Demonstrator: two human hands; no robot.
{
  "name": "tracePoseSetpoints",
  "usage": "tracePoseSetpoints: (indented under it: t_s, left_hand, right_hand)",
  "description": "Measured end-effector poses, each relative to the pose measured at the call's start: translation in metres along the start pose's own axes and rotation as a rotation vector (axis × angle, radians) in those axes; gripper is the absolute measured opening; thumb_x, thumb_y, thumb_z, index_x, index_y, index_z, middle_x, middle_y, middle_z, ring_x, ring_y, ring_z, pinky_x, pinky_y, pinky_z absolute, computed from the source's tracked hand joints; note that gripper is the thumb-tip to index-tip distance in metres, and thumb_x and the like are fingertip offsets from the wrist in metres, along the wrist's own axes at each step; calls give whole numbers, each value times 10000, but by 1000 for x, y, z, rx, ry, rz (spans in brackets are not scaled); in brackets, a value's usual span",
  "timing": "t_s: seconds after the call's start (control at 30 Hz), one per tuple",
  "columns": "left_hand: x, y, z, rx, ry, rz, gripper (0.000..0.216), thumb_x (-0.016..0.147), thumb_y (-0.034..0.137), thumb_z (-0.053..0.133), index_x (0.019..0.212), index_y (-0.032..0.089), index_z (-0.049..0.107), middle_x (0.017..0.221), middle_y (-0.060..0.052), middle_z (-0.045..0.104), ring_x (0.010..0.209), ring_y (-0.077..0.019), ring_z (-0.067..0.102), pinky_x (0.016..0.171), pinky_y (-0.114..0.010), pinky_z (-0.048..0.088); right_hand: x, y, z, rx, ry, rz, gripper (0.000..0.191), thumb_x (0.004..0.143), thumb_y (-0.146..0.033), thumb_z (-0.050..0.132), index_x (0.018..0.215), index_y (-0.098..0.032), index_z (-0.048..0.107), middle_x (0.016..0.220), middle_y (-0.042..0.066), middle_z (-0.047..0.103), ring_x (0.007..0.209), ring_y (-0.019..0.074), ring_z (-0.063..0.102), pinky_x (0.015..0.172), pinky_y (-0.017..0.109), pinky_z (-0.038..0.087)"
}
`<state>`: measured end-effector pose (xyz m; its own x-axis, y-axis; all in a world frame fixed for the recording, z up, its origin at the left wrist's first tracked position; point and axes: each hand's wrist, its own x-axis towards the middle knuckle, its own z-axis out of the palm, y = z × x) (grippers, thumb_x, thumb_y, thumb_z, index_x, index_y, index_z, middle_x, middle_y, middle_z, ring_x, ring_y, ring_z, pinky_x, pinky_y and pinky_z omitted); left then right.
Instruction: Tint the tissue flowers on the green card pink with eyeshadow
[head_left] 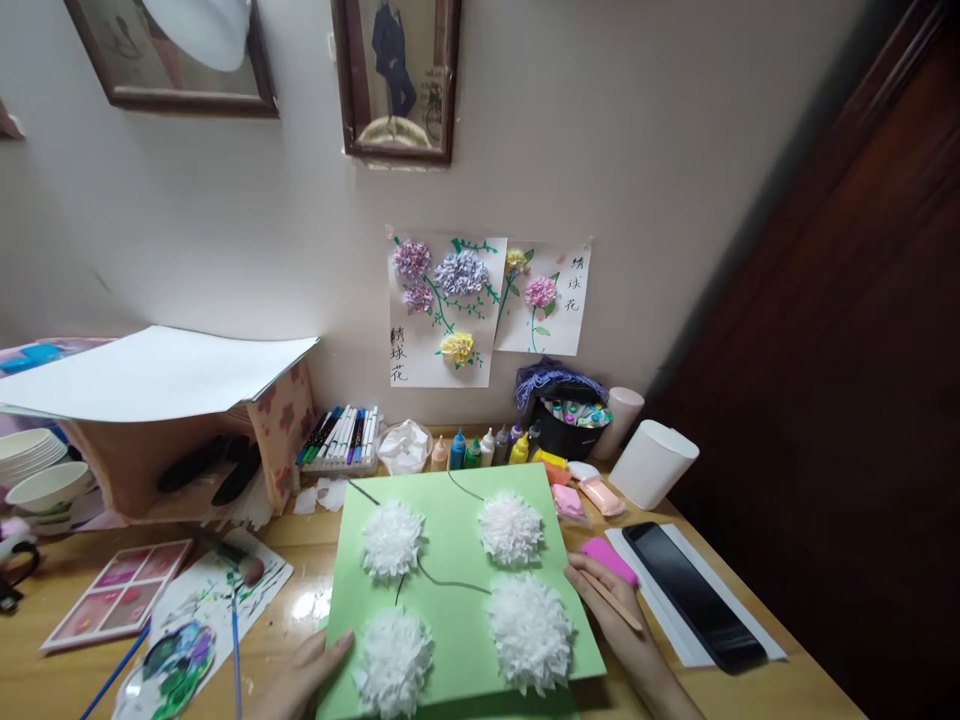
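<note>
A light green card point(457, 545) lies on the wooden table with several white tissue-paper flowers point(391, 540) glued on it and thin dark stems drawn between them. My left hand point(307, 675) rests flat on the card's lower left edge, fingers stretched out, beside the lower left flower point(394, 660). My right hand point(619, 625) sits at the card's right edge, fingers touching the card, with a thin wooden stick point(609, 598) held in it. The lower right flower point(531, 632) is just left of that hand.
A black phone point(694, 595) lies on white paper at the right. Pink clay pieces point(609, 558), paint bottles point(487, 448), markers point(341, 438), a black pen pot point(574, 425) and a white cup point(654, 463) line the back. A paint palette point(169, 665), brushes point(235, 640) and a pink tray point(116, 592) are at left.
</note>
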<state>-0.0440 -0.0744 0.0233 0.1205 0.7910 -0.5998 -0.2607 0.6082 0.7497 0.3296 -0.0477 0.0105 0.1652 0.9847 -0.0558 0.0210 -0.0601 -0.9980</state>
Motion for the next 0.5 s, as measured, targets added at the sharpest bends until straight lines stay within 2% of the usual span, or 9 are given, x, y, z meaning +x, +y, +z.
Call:
tracePoseSetpoints:
  t_s: [0.07, 0.13, 0.2, 0.3, 0.5]
  left_hand:
    - [-6, 5, 3, 26, -2, 22, 695, 608, 624, 701, 1125, 164, 645, 1029, -128, 707, 1021, -340, 629, 849, -435, 513]
    - [-8, 12, 4, 152, -10, 91, 630, 656, 585, 690, 1144, 190, 639, 1115, -103, 682, 1043, -322, 619, 854, -406, 513]
    - [-7, 17, 0, 259, -4, 204, 588, 686, 560, 681, 1143, 193, 637, 1172, -88, 658, 1072, -310, 602, 880, -377, 499]
    - [-3, 21, -10, 288, -7, 248, 573, 737, 550, 638, 1182, 189, 604, 1188, -83, 648, 1032, -301, 619, 831, -364, 508]
    - [-1, 28, -33, 356, 18, 343, 580, 755, 522, 632, 1210, 165, 581, 1148, -93, 662, 977, -281, 630, 789, -329, 508]
  right_hand:
    - [-1, 1, 1, 0, 69, -17, 354, 661, -402, 759, 919, -168, 696, 882, 88, 717, 834, 247, 661, 790, 332, 531]
    - [-2, 3, 4, 0, 140, -53, 361, 655, -424, 759, 899, -167, 692, 887, 91, 715, 800, 236, 660, 758, 329, 541]
    - [-3, 6, 7, 0, 185, -63, 368, 686, -461, 725, 901, -166, 682, 862, 94, 713, 686, 209, 649, 633, 312, 548]
    - [-4, 10, 9, 15, 187, -53, 382, 745, -501, 660, 924, -164, 656, 821, 93, 707, 551, 173, 617, 493, 291, 518]
    - [-7, 19, 7, -108, 186, -152, 347, 844, -485, 545, 945, -165, 633, 819, 88, 695, 632, 174, 650, 569, 294, 543]
